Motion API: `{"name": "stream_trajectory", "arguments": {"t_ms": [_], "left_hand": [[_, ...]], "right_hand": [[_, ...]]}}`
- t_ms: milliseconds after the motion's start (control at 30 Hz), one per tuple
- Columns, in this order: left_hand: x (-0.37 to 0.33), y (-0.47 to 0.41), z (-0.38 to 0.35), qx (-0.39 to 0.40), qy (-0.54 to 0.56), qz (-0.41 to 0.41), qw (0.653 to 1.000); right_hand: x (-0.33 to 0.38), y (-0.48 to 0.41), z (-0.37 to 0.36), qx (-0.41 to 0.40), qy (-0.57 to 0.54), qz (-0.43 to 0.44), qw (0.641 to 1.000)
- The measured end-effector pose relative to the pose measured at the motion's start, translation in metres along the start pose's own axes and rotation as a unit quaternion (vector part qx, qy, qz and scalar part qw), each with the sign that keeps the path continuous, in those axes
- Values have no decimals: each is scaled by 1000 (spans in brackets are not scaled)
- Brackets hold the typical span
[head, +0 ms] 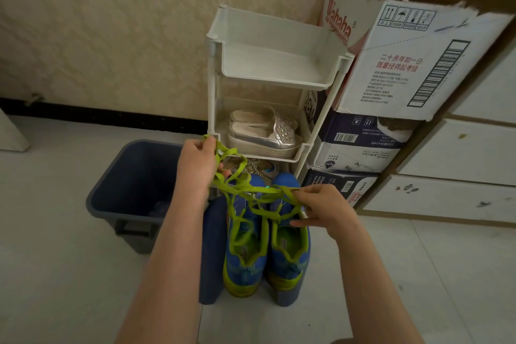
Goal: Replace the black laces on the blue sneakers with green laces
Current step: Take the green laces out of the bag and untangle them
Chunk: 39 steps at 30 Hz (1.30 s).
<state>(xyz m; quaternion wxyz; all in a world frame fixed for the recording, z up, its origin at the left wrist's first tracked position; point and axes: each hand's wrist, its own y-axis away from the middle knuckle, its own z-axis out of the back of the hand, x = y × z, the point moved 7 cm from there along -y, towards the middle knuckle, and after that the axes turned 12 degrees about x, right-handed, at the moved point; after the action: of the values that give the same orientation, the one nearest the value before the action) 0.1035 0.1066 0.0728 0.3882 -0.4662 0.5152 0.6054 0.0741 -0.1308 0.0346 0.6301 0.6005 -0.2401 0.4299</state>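
Observation:
Two blue sneakers with green trim stand side by side on a blue surface, the left sneaker [244, 254] and the right sneaker [289, 248], toes pointing away from me. Green laces [251, 190] run in a tangle above them. My left hand [196, 167] grips a bunch of the green laces, raised above the left sneaker. My right hand [321, 208] pinches another stretch of green lace over the right sneaker. No black laces are visible.
A dark blue bin [134, 184] stands on the floor at the left. Behind the sneakers is a white plastic rack [279, 75] with silver shoes [265, 134] on its middle shelf. Stacked cardboard boxes [391, 78] and white drawers [460, 165] fill the right.

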Motion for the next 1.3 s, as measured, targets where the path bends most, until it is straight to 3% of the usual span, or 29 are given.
{"name": "stream_trajectory", "arguments": {"t_ms": [100,200,333,433,533,633,700,800,867,967,1033,1167,1300], "left_hand": [[-2,3,-4,-3,41,-8,999],[-9,5,-2,-22,36,-36,998],[-10,4,-3,-26,38,-44,998],[-7,3,-9,-8,63,-29,998],[-9,5,-12,13,88,-27,996],[-15,7,-5,-14,13,-49,999],[-16,8,-1,-21,-32,-58,998],[-12,7,-3,-2,-69,-41,997],[-9,6,-10,20,-90,-23,996],[-5,6,-24,63,-90,5,994],[-2,7,-33,99,-127,19,987],[7,17,-53,211,-188,51,958],[13,29,-75,345,-270,47,898]], "right_hand": [[-7,-3,17,-64,148,-28,987],[-16,-1,31,-107,189,-56,974],[-30,-2,28,-69,179,-99,976],[-23,-3,23,-41,210,-63,975],[-23,2,23,-32,65,-24,997],[-19,10,34,-85,-125,37,988],[-13,16,41,-107,-294,101,944],[2,22,37,-38,-508,195,838],[14,21,28,28,-522,222,823],[29,19,6,75,-412,212,883],[33,16,-9,83,-409,193,888],[42,8,-25,118,-517,190,826],[49,9,-28,136,-590,207,769]]}}
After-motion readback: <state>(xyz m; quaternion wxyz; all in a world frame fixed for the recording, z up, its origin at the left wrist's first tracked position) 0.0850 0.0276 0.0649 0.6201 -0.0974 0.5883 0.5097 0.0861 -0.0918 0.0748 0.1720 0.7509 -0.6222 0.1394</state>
